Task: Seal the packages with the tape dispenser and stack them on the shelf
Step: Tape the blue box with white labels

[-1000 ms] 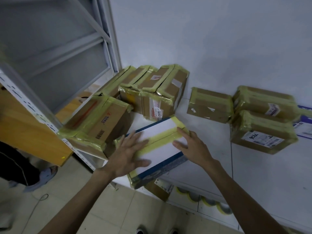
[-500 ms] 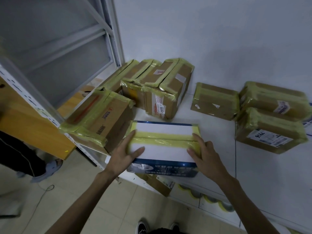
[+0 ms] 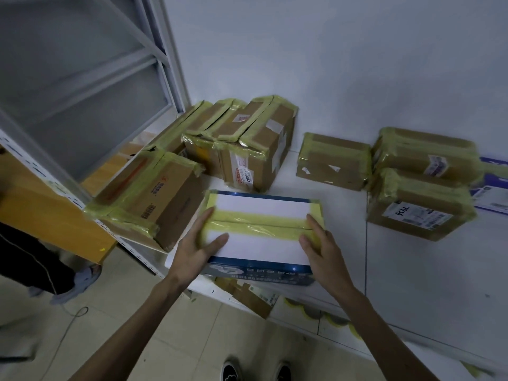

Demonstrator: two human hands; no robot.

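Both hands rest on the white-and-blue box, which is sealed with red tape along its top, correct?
No: the head view shows yellow tape, not red. The left hand and right hand do rest on the white-and-blue box.

Box (image 3: 261, 237) was white on top with blue edges, yellow tape (image 3: 255, 224) across it. Other packages (image 3: 264, 149) were brown, yellow-taped. Table (image 3: 412, 270) white, shelf board (image 3: 49, 213) orange.
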